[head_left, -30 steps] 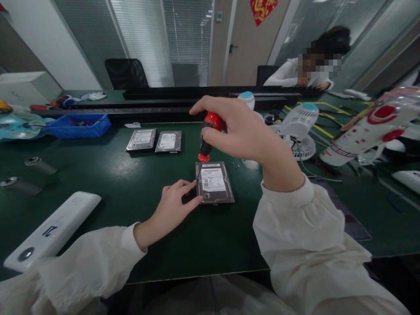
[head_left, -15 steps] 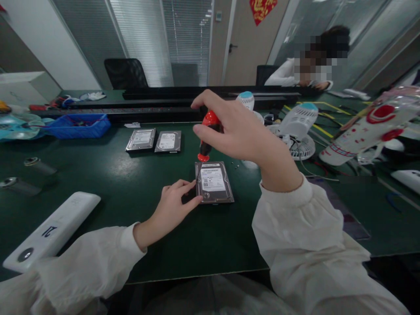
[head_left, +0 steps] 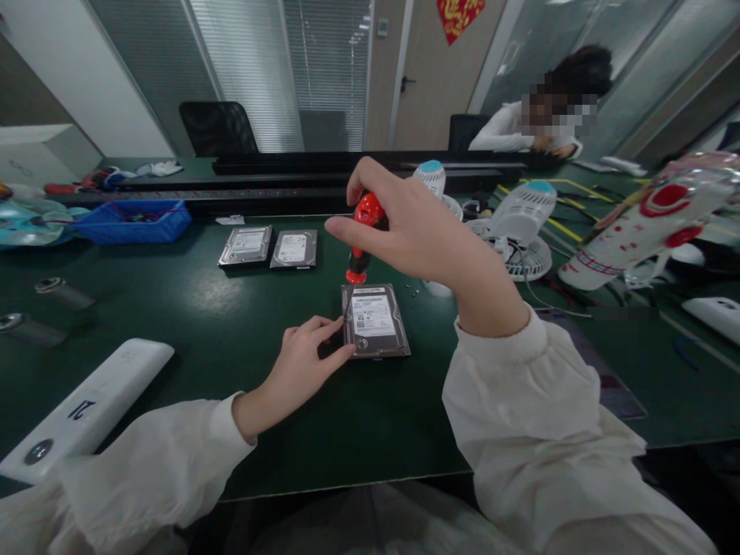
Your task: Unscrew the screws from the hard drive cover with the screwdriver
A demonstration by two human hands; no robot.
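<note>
A hard drive (head_left: 375, 316) with a white label lies flat on the green table before me. My left hand (head_left: 292, 370) rests at its left side, thumb and index finger holding the edge near the lower left corner. My right hand (head_left: 408, 223) is wrapped round the red and black handle of a screwdriver (head_left: 358, 262). The screwdriver stands nearly upright, its thin shaft reaching down to the drive's left edge beside my left index finger. What the tip meets is too small to make out. Several tiny screws (head_left: 412, 290) lie just right of the drive.
Two more hard drives, one (head_left: 246, 245) beside another (head_left: 294, 248), lie farther back. A blue tray (head_left: 136, 221) stands behind at left, a white power bank (head_left: 92, 405) nearer. White fans (head_left: 523, 216) and a patterned bottle (head_left: 630, 223) occupy the right. A person (head_left: 509, 127) sits across.
On the screwdriver handle, my right thumb has shifted outward to the left and the index finger has curled in. My left hand and the drive stay in place; the view has shifted slightly.
</note>
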